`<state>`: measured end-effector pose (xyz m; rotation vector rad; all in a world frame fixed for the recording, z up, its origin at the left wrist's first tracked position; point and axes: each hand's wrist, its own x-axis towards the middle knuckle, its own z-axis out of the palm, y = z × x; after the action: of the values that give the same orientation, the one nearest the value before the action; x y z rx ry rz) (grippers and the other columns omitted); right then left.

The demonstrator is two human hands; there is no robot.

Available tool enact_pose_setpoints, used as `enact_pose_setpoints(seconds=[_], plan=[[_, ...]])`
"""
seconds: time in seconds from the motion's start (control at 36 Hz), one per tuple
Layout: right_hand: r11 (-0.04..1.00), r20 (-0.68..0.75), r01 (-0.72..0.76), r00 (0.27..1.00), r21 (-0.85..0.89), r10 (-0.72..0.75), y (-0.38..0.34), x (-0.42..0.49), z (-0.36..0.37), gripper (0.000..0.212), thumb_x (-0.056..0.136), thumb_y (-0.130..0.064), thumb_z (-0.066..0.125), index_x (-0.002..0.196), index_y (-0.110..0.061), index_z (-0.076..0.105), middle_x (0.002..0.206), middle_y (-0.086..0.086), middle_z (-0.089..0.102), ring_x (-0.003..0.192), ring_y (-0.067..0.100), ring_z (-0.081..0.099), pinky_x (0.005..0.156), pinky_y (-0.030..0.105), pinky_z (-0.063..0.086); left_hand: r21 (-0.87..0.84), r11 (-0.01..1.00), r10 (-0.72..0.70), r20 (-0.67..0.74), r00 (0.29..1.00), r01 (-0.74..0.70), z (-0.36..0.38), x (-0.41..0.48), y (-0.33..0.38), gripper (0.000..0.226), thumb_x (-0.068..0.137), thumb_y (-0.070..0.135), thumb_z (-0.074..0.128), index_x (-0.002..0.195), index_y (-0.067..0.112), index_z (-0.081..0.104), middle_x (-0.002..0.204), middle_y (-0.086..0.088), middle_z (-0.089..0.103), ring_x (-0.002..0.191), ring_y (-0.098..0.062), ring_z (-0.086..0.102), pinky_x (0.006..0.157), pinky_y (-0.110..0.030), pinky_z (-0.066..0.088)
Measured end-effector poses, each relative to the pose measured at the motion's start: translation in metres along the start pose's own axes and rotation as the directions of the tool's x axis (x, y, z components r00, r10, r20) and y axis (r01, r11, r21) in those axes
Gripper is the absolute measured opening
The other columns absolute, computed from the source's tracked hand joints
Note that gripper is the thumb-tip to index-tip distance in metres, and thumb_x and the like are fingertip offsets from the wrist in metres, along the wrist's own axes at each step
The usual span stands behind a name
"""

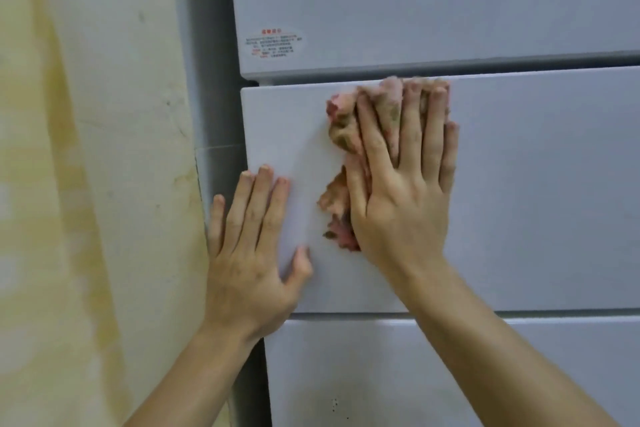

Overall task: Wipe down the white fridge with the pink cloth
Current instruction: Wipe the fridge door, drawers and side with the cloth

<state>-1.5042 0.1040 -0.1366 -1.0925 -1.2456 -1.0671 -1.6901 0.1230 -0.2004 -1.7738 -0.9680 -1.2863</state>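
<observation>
The white fridge [540, 184] fills the right of the view, with three stacked door panels. My right hand [405, 184] lies flat with straight fingers on the pink cloth [341, 132] and presses it against the middle panel near its top edge. The cloth is crumpled and stained, and shows left of and under the hand. My left hand [252, 246] rests flat on the middle panel's left edge, fingers straight and pointing up, holding nothing.
A stained cream wall [86, 184] stands left of the fridge, with a narrow dark gap [214, 114] between them. A red-printed warning label [273, 45] sits on the upper panel. Dark specks [334, 404] mark the lower panel.
</observation>
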Motion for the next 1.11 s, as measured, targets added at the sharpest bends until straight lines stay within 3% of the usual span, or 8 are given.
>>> enact_pose_setpoints(seconds=[0.14, 0.28, 0.44, 0.61, 0.83, 0.92, 1.03, 1.11], plan=[[0.997, -0.048, -0.071, 0.996, -0.019, 0.070, -0.022, 0.006, 0.010, 0.050, 0.113, -0.039, 0.041, 0.161, -0.026, 0.039, 0.168, 0.025, 0.027, 0.157, 0.046, 0.021, 0.128, 0.060, 0.020, 0.095, 0.995, 0.008, -0.004, 1.000, -0.008, -0.010, 0.001, -0.024, 0.079, 0.091, 0.053, 0.055, 0.162, 0.025, 0.036, 0.173, -0.011, 0.023, 0.161, -0.033, 0.016, 0.129, -0.059, 0.006], [0.985, 0.068, 0.165, 0.983, 0.054, -0.169, -0.028, -0.049, 0.001, 0.057, 0.109, -0.038, 0.050, 0.163, -0.026, 0.036, 0.169, 0.021, 0.026, 0.158, 0.044, 0.019, 0.127, 0.060, 0.024, 0.095, 0.985, -0.147, 0.013, 0.989, 0.145, -0.014, -0.003, -0.054, 0.072, 0.097, 0.055, 0.043, 0.165, 0.035, 0.026, 0.176, -0.008, 0.008, 0.163, -0.033, 0.001, 0.124, -0.070, -0.004], [0.920, 0.253, 0.387, 0.885, 0.066, -0.390, -0.017, -0.115, -0.004, 0.065, 0.104, -0.038, 0.057, 0.164, -0.026, 0.034, 0.173, 0.013, 0.023, 0.161, 0.035, 0.017, 0.131, 0.051, 0.013, 0.068, 0.969, -0.239, 0.037, 0.970, 0.237, -0.004, -0.017, -0.069, 0.066, 0.104, 0.044, 0.034, 0.167, 0.037, 0.014, 0.177, -0.002, -0.005, 0.163, -0.031, -0.008, 0.119, -0.079, -0.004], [0.953, 0.182, 0.293, 0.936, 0.077, -0.302, -0.028, -0.067, 0.000, 0.058, 0.110, -0.033, 0.043, 0.164, -0.018, 0.032, 0.173, 0.009, 0.024, 0.161, 0.031, 0.018, 0.130, 0.050, 0.020, 0.063, 0.969, -0.237, -0.025, 0.971, 0.238, 0.004, -0.020, -0.073, 0.070, 0.105, 0.034, 0.033, 0.169, 0.026, 0.004, 0.177, 0.003, -0.004, 0.163, -0.027, -0.003, 0.120, -0.079, 0.000], [0.995, 0.009, 0.077, 0.997, 0.068, -0.078, -0.070, 0.019, 0.023, 0.054, 0.114, -0.033, 0.038, 0.164, -0.012, 0.032, 0.171, 0.016, 0.023, 0.161, 0.034, 0.016, 0.132, 0.048, 0.014, 0.055, 0.969, -0.240, -0.046, 0.970, 0.242, 0.005, -0.021, -0.074, 0.074, 0.103, 0.031, 0.036, 0.168, 0.019, 0.003, 0.176, 0.008, -0.008, 0.163, -0.023, -0.004, 0.122, -0.076, -0.001], [0.977, 0.046, 0.178, 0.982, 0.121, -0.184, -0.072, -0.002, 0.023, 0.054, 0.114, -0.031, 0.040, 0.163, -0.010, 0.032, 0.172, 0.015, 0.023, 0.161, 0.032, 0.016, 0.131, 0.050, 0.018, 0.050, 0.972, -0.227, -0.063, 0.972, 0.231, 0.006, -0.021, -0.075, 0.075, 0.103, 0.029, 0.038, 0.168, 0.021, 0.002, 0.176, 0.010, -0.007, 0.163, -0.023, -0.003, 0.122, -0.076, 0.000], [0.905, 0.138, 0.376, 0.904, 0.197, -0.405, -0.072, -0.058, 0.015, 0.055, 0.111, -0.028, 0.037, 0.160, -0.004, 0.036, 0.170, 0.017, 0.027, 0.161, 0.034, 0.018, 0.129, 0.049, 0.025, 0.040, 0.975, -0.215, -0.060, 0.975, 0.218, 0.005, -0.022, -0.077, 0.071, 0.105, 0.026, 0.038, 0.168, 0.020, 0.007, 0.176, 0.005, 0.000, 0.164, -0.026, 0.002, 0.123, -0.075, 0.000], [0.885, 0.137, 0.291, 0.923, 0.364, -0.360, -0.079, -0.085, 0.006, 0.058, 0.113, -0.028, 0.023, 0.143, 0.008, 0.057, 0.157, 0.023, 0.047, 0.155, 0.028, 0.030, 0.131, 0.032, 0.016, 0.052, 0.974, -0.219, -0.054, 0.974, 0.221, 0.005, -0.022, -0.077, 0.066, 0.106, 0.027, 0.034, 0.167, 0.011, 0.015, 0.176, -0.002, 0.007, 0.163, -0.030, 0.004, 0.123, -0.074, 0.000]])
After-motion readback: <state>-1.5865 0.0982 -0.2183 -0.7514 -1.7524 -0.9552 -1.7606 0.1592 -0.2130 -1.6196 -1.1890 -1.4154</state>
